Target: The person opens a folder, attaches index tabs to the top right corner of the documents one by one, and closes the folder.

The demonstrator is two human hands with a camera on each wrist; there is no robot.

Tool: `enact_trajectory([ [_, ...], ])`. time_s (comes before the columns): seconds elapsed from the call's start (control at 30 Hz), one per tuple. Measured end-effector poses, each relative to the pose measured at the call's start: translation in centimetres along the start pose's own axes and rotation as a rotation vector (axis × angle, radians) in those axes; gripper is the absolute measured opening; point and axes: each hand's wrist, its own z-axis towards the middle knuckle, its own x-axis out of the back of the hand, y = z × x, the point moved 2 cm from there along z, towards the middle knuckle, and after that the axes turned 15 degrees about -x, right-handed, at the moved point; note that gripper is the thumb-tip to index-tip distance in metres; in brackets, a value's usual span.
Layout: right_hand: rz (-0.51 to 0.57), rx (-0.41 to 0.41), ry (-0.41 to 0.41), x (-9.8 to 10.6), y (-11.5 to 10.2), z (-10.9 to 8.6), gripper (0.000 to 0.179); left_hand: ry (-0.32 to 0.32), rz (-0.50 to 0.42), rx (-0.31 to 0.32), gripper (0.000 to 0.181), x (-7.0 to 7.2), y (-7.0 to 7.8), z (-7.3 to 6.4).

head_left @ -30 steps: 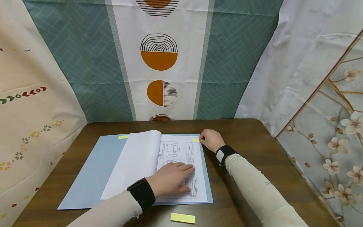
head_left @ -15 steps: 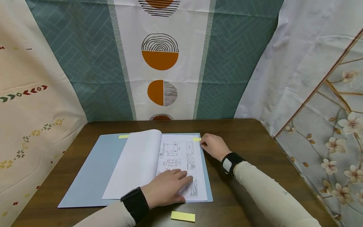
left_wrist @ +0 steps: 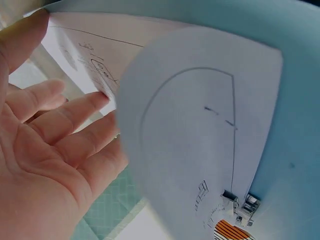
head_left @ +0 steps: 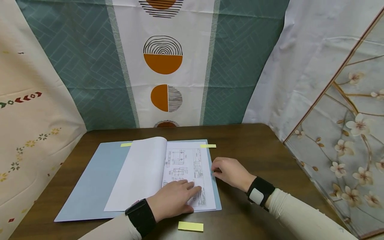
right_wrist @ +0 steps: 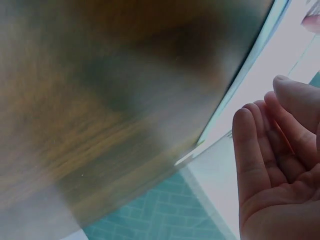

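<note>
A light blue folder (head_left: 85,186) lies spread on the table, holding a stack of papers with a blank white sheet (head_left: 136,173) turned over to the left. My left hand (head_left: 172,199) rests with spread fingers on the lower part of the drawing page (head_left: 209,193), which carries printed technical drawings. At that page's upper right corner a yellow sticky tab (head_left: 208,146) juts past the paper's edge. Beside the folder's right edge, below this tab, is my right hand (head_left: 229,170). Its fingers are loosely bent, and the right wrist view shows nothing between fingers and thumb.
A pad of yellow sticky notes (head_left: 190,226) lies on the brown table (head_left: 252,143) in front of the folder. Another yellow tab (head_left: 126,144) shows at the folder's top, left of the turned sheet. Patterned cloths (head_left: 228,66) hang behind and at both sides.
My right hand has left the yellow tab at the upper right corner and come toward me along the folder's edge. My left hand has slid slightly down the page.
</note>
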Motion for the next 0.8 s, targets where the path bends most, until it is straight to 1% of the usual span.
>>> enact_trajectory([
  [0.2,-0.012,0.010,-0.040,0.2,-0.9,-1.8,0.019,0.002,0.021,-0.006,0.066,-0.2,0.0,-0.2],
  [0.4,-0.034,0.040,-0.058,-0.6,-1.0,-3.1,0.018,-0.001,0.076,-0.030,0.059,-0.1,0.5,-0.2],
  [0.53,-0.031,0.046,-0.072,-0.9,-1.0,-3.6,0.017,-0.004,0.112,-0.055,0.054,0.0,0.8,0.0],
  [0.63,-0.028,0.052,-0.065,-1.0,-1.1,-3.8,0.017,-0.005,0.141,-0.065,0.051,0.0,0.9,0.1],
  [0.8,-0.044,0.062,-0.056,-1.0,-1.2,-4.0,0.015,-0.018,0.215,-0.092,0.039,-0.1,1.0,0.3],
])
